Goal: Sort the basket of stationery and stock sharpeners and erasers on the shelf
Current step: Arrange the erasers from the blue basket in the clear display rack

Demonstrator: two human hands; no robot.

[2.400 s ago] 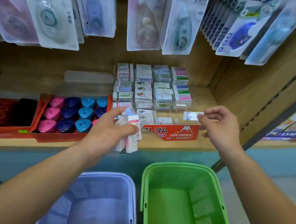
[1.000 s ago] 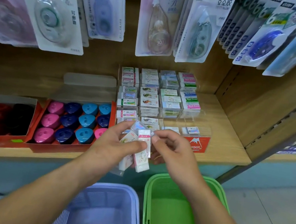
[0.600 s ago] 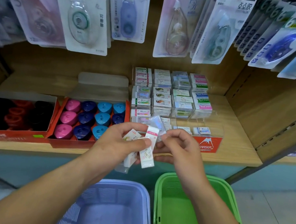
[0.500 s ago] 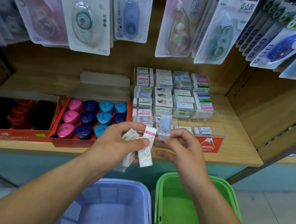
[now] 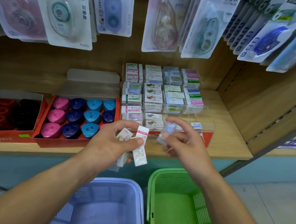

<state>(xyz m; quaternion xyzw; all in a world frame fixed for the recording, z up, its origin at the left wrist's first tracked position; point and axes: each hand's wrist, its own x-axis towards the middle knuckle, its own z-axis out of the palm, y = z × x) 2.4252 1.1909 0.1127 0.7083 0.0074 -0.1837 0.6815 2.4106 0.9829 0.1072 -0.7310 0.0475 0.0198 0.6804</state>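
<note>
My left hand [image 5: 111, 144] grips a small bunch of wrapped erasers [image 5: 140, 149] in front of the shelf edge. My right hand [image 5: 186, 146] pinches one pale bluish wrapped eraser [image 5: 166, 133], blurred, just right of that bunch. Behind the hands stands a clear stepped eraser display [image 5: 161, 92] with rows of stacked erasers. A red box of pink, navy and blue sharpeners [image 5: 79, 117] sits to its left. Below are a lilac basket [image 5: 101, 210], with one small wrapped item at its bottom, and a green basket [image 5: 185, 213].
Another red box [image 5: 3, 113] of dark and red sharpeners sits at the far left on the wooden shelf [image 5: 225, 142]. Correction-tape blister packs [image 5: 62, 11] hang above. A wooden side panel [image 5: 268, 110] closes the shelf on the right; tiled floor lies beyond.
My right hand came back from the display's front row to the bunch in my left hand, pulled one bluish eraser out of it, and now holds it slightly apart to the right.
</note>
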